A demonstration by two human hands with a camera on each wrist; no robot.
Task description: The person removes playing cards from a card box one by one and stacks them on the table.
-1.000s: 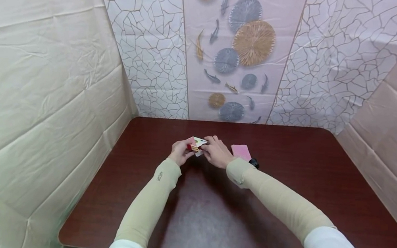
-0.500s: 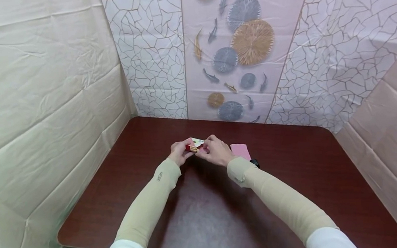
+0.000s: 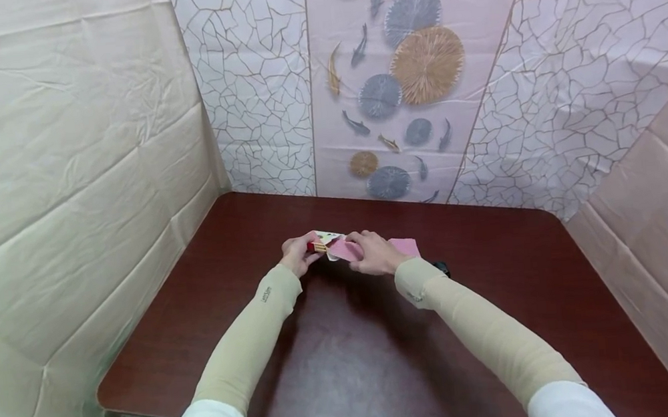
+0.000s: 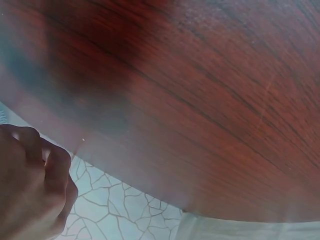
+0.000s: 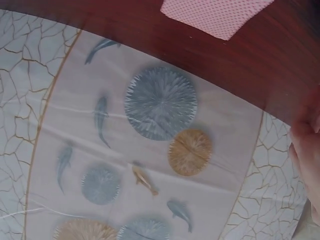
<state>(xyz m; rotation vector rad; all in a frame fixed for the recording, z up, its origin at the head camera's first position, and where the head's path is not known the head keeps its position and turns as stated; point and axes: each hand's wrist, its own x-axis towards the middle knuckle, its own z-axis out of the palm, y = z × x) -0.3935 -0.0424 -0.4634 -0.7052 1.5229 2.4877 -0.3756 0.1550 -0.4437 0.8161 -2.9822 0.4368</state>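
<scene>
In the head view my left hand (image 3: 297, 253) grips a small bundle of playing cards (image 3: 327, 236), a white face with dark marks uppermost. At its near side shows a small red and yellow edge (image 3: 318, 247); I cannot tell whether it is a box. Pinched in my right hand (image 3: 374, 253) is a pink-backed playing card (image 3: 342, 249), its left end close by or over the bundle. The left wrist view catches only the back of my left hand (image 4: 35, 182). At the right wrist view's edge, part of my right hand (image 5: 308, 155) shows blurred.
A pink-backed stack of cards (image 3: 407, 247) lies on the brown table (image 3: 337, 369) just beyond my right hand. Beside the right sleeve is a small black object (image 3: 440, 267). Patterned cloth (image 3: 385, 143) hangs behind the table's far edge, and pale cloth (image 3: 97, 191) lines the left.
My right hand has drawn a little to the right, away from the left, and the pink-backed card now shows in it. The left hand stays nearly in place, still holding the bundle.
</scene>
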